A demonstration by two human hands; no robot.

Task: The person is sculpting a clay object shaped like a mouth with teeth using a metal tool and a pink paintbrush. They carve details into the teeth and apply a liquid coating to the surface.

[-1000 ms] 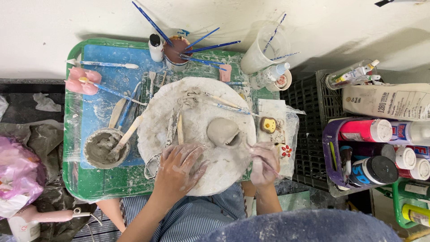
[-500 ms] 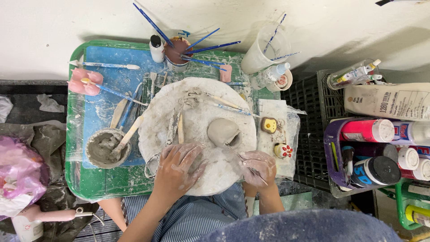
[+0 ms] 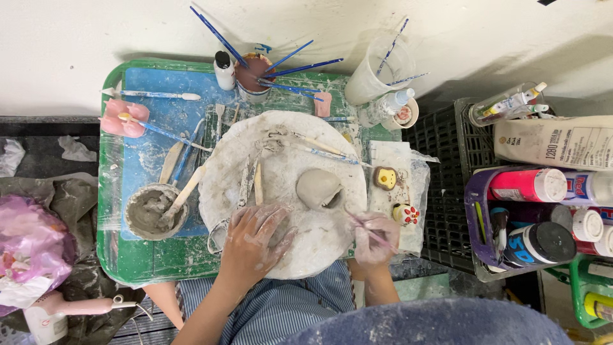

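One grey clay lump (image 3: 317, 188) is seen on the round white board (image 3: 306, 255); the left hand (image 3: 254, 239) is laid flat, released, while one thin brush (image 3: 364, 227) is grasped by the right hand (image 3: 375, 237).

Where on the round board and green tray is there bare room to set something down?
Free: the round board between left hand and right hand, below the clay lump. The green tray below the bowl. Crowded: the tools and brush cup.
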